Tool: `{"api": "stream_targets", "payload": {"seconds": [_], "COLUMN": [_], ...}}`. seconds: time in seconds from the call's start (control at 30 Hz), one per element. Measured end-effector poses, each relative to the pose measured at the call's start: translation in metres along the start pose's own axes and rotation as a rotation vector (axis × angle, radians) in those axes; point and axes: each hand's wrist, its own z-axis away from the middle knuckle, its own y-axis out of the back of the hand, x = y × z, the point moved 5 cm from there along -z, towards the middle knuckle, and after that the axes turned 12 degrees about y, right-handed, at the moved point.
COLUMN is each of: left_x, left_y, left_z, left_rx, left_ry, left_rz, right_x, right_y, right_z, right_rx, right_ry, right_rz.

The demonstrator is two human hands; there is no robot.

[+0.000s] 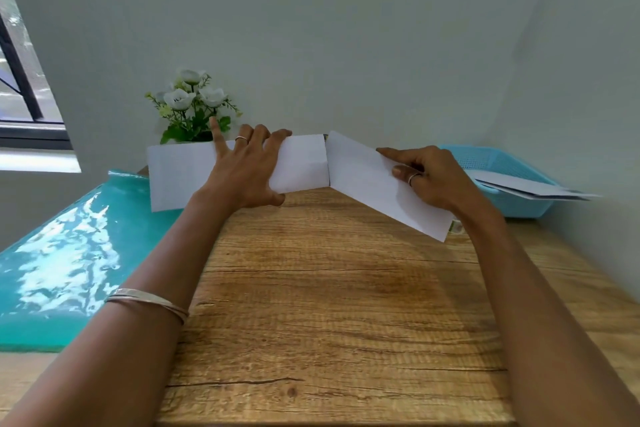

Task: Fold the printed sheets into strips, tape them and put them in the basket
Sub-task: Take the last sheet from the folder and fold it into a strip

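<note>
Two hands working one sheet, folding step in progress, no taping yet by the look of it.

Wooden grain-patterned bench [332, 305] is carrying everything; a glossy teal plastic mat [69, 253] is lying along its left side. Light blue perforated plastic basket [502, 163] is sitting at the far right of the bench, already holding a few flat white folded sheets [533, 189] that are sticking out over its right rim.

Long white folded paper strip [304, 163] is being held up over the far middle of the bench. Long axis is running left-right across the view. It is bending at a vertical crease near its centre: the left half is lying roughly level, facing the camera, the right half is angling down and toward the near right.

Left hand [247, 166] is gripping the left half, fingers wrapping over the top edge, thumb under the bottom edge, little finger sticking up. Right hand [429, 177] is pinching the right half, thumb on the front face, fingers curling round it. Hands are apart, one either side of the crease.

Judgement: halving the strip lengthwise. Next move is calling for swinging the right half over onto the left, matching the ends, then pressing the crease flat.

Small roll, probably tape [456, 227], is peeking out just behind the strip's right end, mostly hidden. White artificial flowers with green leaves [192, 104] are standing at the back left.
</note>
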Motion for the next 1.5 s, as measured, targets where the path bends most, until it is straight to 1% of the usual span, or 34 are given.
{"api": "stream_targets", "payload": {"seconds": [0.13,0.23,0.4,0.47,0.53,0.57,0.6,0.63,0.67,0.7,0.73,0.77,0.8,0.83,0.9,0.97,1.07,1.2,1.3,1.37,1.5], "left_x": [0.006,0.009,0.015,0.021,0.029,0.032,0.034,0.034,0.034,0.032,0.03,0.028,0.026,0.025,0.026,0.028,0.033,0.036,0.037,0.037,0.04], "left_y": [0.0,-0.002,-0.002,-0.004,-0.006,-0.006,-0.005,-0.004,-0.003,-0.002,-0.002,-0.002,-0.002,-0.003,-0.004,-0.003,-0.003,-0.001,-0.001,0.0,0.0], "left_z": [0.001,0.002,0.003,0.005,0.006,0.006,0.006,0.006,0.005,0.005,0.004,0.004,0.004,0.004,0.004,0.004,0.005,0.006,0.005,0.005,0.004], "left_rx": [0.003,0.016,0.025,-0.001,-0.019,-0.017,-0.011,-0.002,0.007,0.018,0.026,0.028,0.026,0.023,0.02,0.016,0.003,-0.004,0.013,0.021,0.019], "left_ry": [-0.076,-0.119,-0.177,-0.217,-0.237,-0.232,-0.218,-0.196,-0.169,-0.141,-0.112,-0.085,-0.064,-0.052,-0.048,-0.048,-0.049,-0.043,-0.035,-0.033,-0.042], "left_rz": [-0.035,-0.05,-0.032,-0.018,-0.004,0.005,0.016,0.028,0.037,0.046,0.06,0.079,0.1,0.116,0.128,0.135,0.144,0.164,0.195,0.211,0.235], "right_x": [0.003,0.005,0.005,0.001,-0.007,-0.009,-0.011,-0.013,-0.016,-0.016,-0.014,-0.008,-0.002,0.003,0.008,0.005,-0.009,-0.022,-0.03,-0.032,-0.039], "right_y": [-0.001,0.0,0.0,-0.005,-0.011,-0.013,-0.013,-0.01,-0.003,0.005,0.011,0.012,0.008,0.001,-0.012,-0.021,-0.024,-0.034,-0.043,-0.049,-0.055], "right_z": [0.002,0.004,0.005,0.002,-0.002,-0.005,-0.006,-0.005,-0.002,0.003,0.009,0.013,0.015,0.016,0.015,0.014,0.009,0.008,0.003,0.0,0.002], "right_rx": [-0.085,-0.116,-0.116,-0.102,-0.074,-0.028,0.062,0.195,0.363,0.535,0.67,0.745,0.768,0.761,0.748,0.756,0.729,0.664,0.582,0.53,0.421], "right_ry": [0.02,0.011,0.008,0.045,0.102,0.122,0.132,0.118,0.064,-0.023,-0.134,-0.254,-0.349,-0.41,-0.468,-0.45,-0.333,-0.252,-0.193,-0.207,-0.311], "right_rz": [0.054,0.07,0.143,0.177,0.286,0.359,0.422,0.454,0.445,0.385,0.28,0.14,-0.016,-0.167,-0.414,-0.537,-0.514,-0.523,-0.526,-0.56,-0.542]}}
